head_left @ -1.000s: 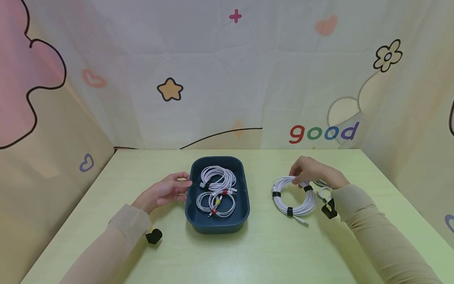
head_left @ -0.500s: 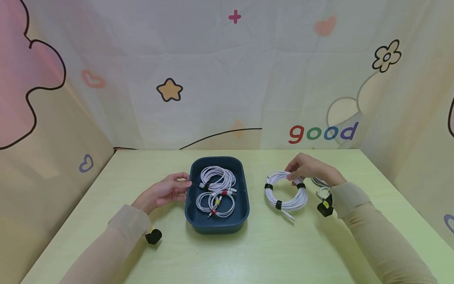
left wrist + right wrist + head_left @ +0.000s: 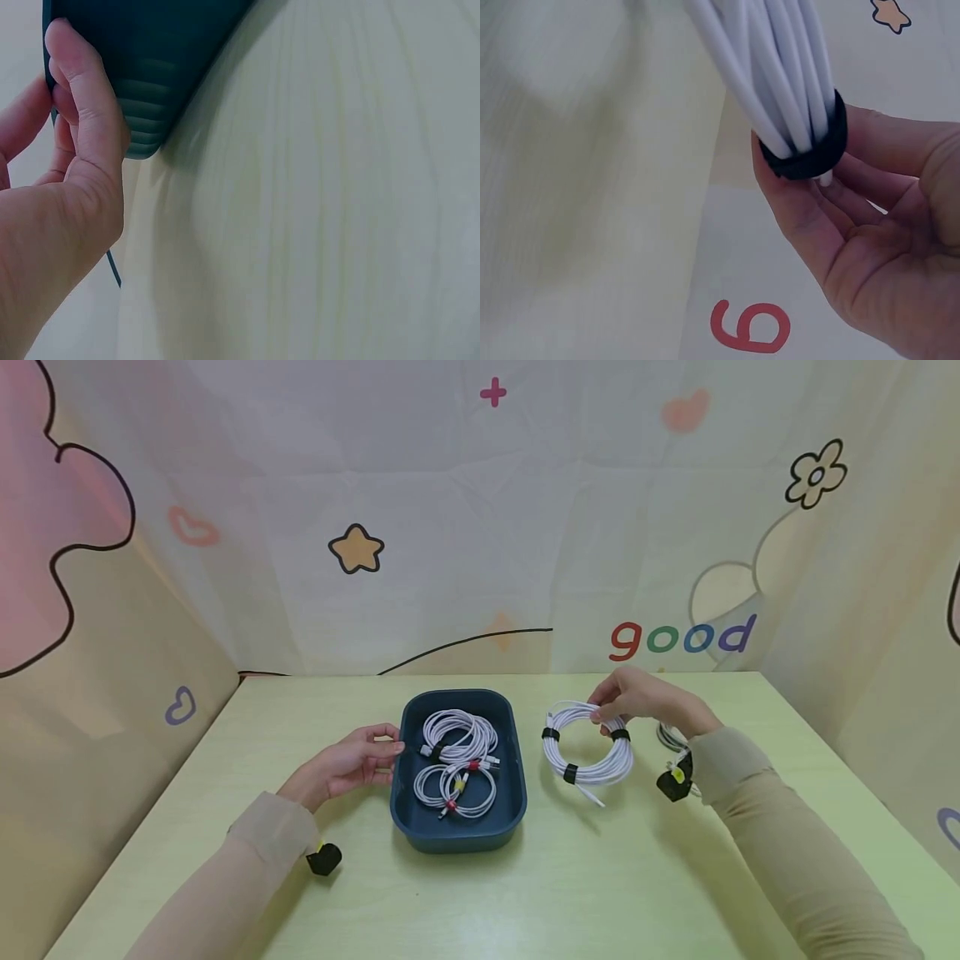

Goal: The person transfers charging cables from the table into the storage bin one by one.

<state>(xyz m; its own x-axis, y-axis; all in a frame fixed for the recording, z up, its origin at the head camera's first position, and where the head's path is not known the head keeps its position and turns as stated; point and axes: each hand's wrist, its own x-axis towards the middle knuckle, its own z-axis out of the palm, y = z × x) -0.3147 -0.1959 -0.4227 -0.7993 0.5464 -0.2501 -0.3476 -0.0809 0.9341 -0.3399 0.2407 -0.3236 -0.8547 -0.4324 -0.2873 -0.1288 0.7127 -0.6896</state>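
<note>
My right hand pinches a large coil of white cable by its upper right side, near one of its black straps. The coil hangs tilted over the table, right of a dark blue bin, with a loose end pointing down. In the right wrist view, thumb and fingers close round the white strands at the black strap. My left hand rests its fingertips against the bin's left side, fingers loosely bent. Inside the bin lie a thick white cable coil and smaller coils with red and yellow ties.
A grey cable coil lies on the table, partly hidden behind the right wrist. Black wrist cameras hang under the left cuff and right cuff. A printed curtain stands behind the table.
My right hand has lifted the white cable coil and carried it left toward the bin. More of the grey coil shows. My left hand and the bin have stayed in place.
</note>
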